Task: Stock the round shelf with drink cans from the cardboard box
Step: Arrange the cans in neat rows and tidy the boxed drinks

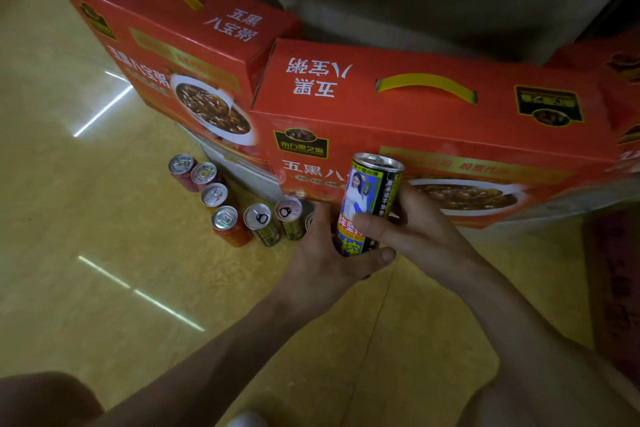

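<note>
Floor [86,201]: glossy yellow-tan, seen across the left and lower frame, with streaks of light reflected on it.
Front box [433,135]: red cardboard with a yellow carry handle on top and a printed bowl of dark porridge; it is stood across the centre and right of the frame.
Rear box [166,31]: of the same red print, set in the upper left, its near corner just behind the front box.
Standing cans [261,222]: a curved line of upright cans on the floor at centre left, before the boxes; red ones and black-and-yellow ones are seen, and the last is partly hidden by the left hand.
Left hand [322,253]: wrapped round the lower part of the held can, the thumb laid under its near bottom edge.
Right hand [419,229]: closed round the can's middle from the right, the thumb laid across the label.
Held can [374,191]: slim, with a silver rim and a black-and-yellow label bearing a figure in white.
Axis: near upright, the top leaned slightly toward the upper right.
Position: at frame centre, before the front box; the upper half is left clear above both grips.
</note>
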Demonstrator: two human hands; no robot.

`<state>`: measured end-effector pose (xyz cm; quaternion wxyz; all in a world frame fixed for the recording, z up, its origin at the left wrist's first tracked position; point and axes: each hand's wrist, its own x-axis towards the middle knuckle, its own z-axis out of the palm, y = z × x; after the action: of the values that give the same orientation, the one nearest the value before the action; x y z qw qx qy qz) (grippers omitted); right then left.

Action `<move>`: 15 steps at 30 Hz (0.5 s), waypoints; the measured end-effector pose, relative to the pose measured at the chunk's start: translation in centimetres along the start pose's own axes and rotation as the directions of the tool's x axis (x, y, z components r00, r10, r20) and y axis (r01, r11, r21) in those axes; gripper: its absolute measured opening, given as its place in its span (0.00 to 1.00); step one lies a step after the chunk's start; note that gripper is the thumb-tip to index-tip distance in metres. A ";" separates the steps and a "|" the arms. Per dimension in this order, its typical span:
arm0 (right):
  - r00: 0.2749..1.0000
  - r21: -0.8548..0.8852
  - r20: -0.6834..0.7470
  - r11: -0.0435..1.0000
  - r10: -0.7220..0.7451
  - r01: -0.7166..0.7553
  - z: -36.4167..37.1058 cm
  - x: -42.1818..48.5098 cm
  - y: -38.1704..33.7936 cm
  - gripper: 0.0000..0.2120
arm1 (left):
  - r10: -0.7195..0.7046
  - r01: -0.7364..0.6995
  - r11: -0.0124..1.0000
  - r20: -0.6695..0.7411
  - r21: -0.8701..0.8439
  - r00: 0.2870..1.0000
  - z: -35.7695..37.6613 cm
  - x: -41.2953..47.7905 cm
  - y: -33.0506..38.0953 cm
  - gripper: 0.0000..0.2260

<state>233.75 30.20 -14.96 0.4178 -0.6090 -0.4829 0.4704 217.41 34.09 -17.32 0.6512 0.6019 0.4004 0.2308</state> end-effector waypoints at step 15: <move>0.994 0.204 -0.021 0.973 -0.105 0.107 -1.1 -0.4 -0.6 0.21 | -0.020 0.028 0.997 0.105 -0.075 0.994 0.1 -0.7 1.6 0.19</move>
<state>234.62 29.90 -14.10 0.5054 -0.5383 -0.4616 0.4917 217.43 33.74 -15.56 0.6965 0.5828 0.3640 0.2066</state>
